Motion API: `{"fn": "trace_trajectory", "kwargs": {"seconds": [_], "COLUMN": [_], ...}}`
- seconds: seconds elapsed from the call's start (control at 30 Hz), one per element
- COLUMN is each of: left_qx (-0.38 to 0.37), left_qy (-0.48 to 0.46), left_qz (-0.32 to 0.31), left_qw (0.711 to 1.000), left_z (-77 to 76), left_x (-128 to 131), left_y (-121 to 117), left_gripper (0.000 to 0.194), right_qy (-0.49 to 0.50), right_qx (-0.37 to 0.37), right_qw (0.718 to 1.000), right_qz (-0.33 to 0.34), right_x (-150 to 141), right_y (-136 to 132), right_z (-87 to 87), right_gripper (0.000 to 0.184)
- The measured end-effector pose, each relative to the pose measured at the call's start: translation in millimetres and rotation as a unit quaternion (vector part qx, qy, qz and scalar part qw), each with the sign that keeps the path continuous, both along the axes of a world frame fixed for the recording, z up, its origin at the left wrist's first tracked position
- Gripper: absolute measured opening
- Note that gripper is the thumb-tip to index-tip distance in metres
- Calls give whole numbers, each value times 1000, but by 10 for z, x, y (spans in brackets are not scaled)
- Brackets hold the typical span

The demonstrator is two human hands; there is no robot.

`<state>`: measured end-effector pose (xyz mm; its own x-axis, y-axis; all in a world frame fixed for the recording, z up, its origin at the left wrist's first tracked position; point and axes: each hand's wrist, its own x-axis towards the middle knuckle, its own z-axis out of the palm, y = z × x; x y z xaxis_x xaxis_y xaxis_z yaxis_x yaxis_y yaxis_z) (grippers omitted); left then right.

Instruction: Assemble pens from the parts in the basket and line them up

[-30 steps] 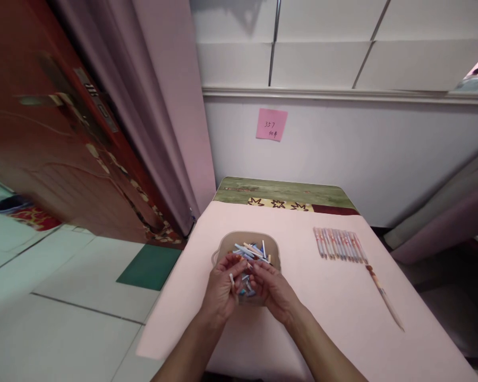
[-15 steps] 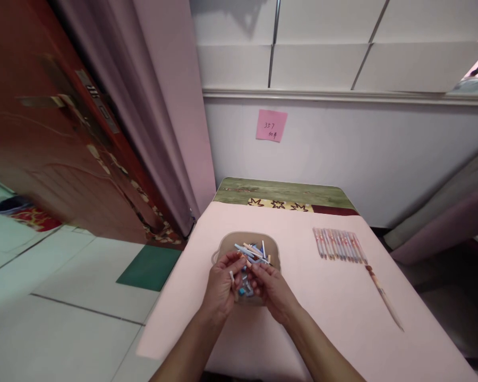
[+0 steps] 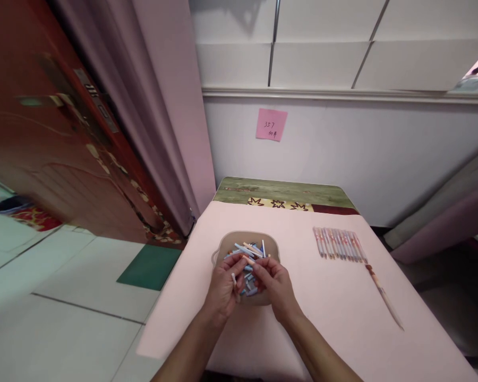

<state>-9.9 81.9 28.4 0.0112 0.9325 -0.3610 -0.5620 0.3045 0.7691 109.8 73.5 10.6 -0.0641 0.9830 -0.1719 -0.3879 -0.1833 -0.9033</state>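
Over a beige plastic box (image 3: 227, 239), my left hand (image 3: 220, 289) and my right hand (image 3: 279, 289) meet fingertip to fingertip. Pinched between both is a small peach-orange pen part (image 3: 248, 260); its exact kind is too small to make out. A thin whitish stick (image 3: 233, 278) also pokes out from my left hand's curled fingers. Beneath and behind the hands lie loose pen parts (image 3: 253, 248), in blue, white and peach, filling the box. My fingers hide part of the contents.
At the right of the pink-covered table (image 3: 302, 318) lies a row of several pens (image 3: 339, 244). One separate pen (image 3: 384, 297) with a brown figure on its end lies slanted nearer me. A pink note (image 3: 271, 125) is stuck to the wall behind.
My right hand has turned slightly, its fingers bending more around the peach-orange part. My left hand stays nearly in place. The pens on the right have not moved.
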Motion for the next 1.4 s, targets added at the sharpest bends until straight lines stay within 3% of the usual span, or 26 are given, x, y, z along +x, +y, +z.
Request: {"fn": "trace_trajectory", "kwargs": {"seconds": [0.17,0.37,0.47,0.57,0.63,0.77,0.87,0.93,1.03,1.13,1.2,1.3,1.4], "left_qx": [9,16,13,16,21,17,11,8,9,8,1,-5,3], "left_qy": [9,17,24,41,67,115,120,120,122,126,121,98,64], "left_qz": [-28,-47,-16,13,21,21,17,20,21,20,20,27,42], "left_qw": [1000,999,1000,999,997,993,993,993,992,992,992,995,997], "left_z": [32,68,55,23,4,-5,6,11,9,10,21,59,99], "left_x": [10,41,20,-13,-25,-14,-1,0,-4,1,9,3,-60], "left_y": [-4,-12,-6,0,0,-3,-2,-2,-4,-7,-6,10,43], "left_gripper": [28,24,25,28,29,29,30,30,31,31,31,33,38], "right_qy": [-31,-21,-42,-132,-232,-367,-434,-461,-464,-484,-481,-460,-426], "right_qx": [-34,-51,-37,47,154,368,438,445,443,451,444,420,361], "right_qw": [999,996,995,990,960,844,781,763,759,745,749,775,826], "right_qz": [26,74,84,20,-39,-133,-102,-84,-109,-87,-99,-104,-81], "right_x": [-5,-22,-13,41,90,153,157,156,163,175,176,172,188], "right_y": [-14,30,61,91,98,67,35,23,21,28,36,55,87], "right_z": [14,-74,-128,-105,-38,107,131,109,66,47,43,22,-46], "right_gripper": [45,49,41,27,34,55,59,60,68,64,63,58,43]}}
